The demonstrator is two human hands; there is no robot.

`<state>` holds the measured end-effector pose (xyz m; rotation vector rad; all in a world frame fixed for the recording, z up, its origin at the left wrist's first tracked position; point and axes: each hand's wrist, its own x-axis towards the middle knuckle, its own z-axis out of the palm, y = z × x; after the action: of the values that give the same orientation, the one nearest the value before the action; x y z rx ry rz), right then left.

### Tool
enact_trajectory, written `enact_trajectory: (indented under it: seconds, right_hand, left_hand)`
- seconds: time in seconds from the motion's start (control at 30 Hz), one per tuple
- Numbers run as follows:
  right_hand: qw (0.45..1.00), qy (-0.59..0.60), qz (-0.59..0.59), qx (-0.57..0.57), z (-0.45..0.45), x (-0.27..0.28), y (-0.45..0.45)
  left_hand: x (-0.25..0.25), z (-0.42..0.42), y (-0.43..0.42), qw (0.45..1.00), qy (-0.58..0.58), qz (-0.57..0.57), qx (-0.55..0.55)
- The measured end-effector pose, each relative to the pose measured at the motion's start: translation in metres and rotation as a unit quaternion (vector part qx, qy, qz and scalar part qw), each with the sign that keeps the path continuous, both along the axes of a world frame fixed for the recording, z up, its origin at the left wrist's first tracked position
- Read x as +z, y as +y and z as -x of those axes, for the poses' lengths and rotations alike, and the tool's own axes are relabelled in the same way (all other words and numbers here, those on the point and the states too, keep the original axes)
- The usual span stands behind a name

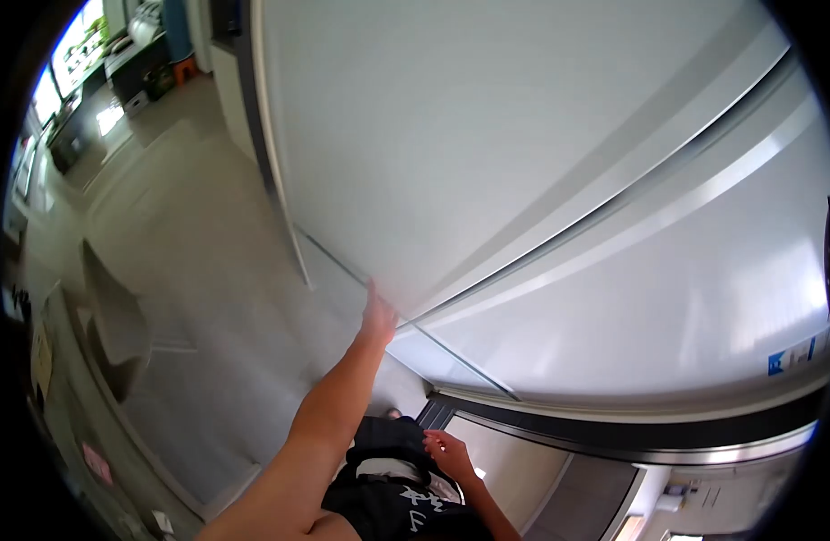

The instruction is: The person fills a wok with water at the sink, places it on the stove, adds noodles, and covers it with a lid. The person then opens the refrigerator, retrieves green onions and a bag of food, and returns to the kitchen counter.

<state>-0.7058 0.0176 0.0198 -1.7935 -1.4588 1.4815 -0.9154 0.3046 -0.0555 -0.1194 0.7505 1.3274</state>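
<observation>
Reaching low to a pale two-door front: left hand at the bottom inner corner of the left door, arm extended. Step in hand, as judged: placing or steadying the fingers at the door's edge. Any pull here would call for fingertips seated behind that edge and clear of the gap; a push, only a flat hand.

Grip, left: fingers pointing up the panel and blurred against it; whether they hook the edge or merely touch the face, cannot tell. Grip, right: right hand near the waist, fingers loosely bent and partly spread, nothing seen in it, apart from the doors.

Left door: tall, smooth, pale grey-white, semi-matt, with a darker band along its inner side. Location: directly ahead of the wearer, beside the right door.

Right door: same pale tone, glossier, with bright streaks of reflected light; blue-and-white label towards its far end. Both appear shut or nearly so; a dark gap runs between them.

Lower panel: white, below the doors, parted from them by a thin greenish-grey line.

Surroundings: grey floor, smooth, to the left; black shirt with white lettering, the wearer's own, at the bottom.
</observation>
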Motion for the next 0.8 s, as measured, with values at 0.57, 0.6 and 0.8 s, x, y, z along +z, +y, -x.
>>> enact_trajectory:
  seconds: [0.57,0.6,0.8]
  right_hand:
    - [0.989,-0.030,-0.141,0.017,0.020,0.008,0.084]
    - [0.988,-0.037,-0.146,0.029,0.020,0.008,0.091]
    - [0.983,-0.063,-0.168,0.045,0.033,0.004,0.128]
  left_hand:
    - [-0.035,0.028,-0.018,0.992,0.040,0.014,-0.116]
    - [-0.041,0.033,-0.024,0.992,0.046,0.020,-0.120]
    - [-0.028,0.110,-0.081,0.971,0.081,-0.118,-0.193]
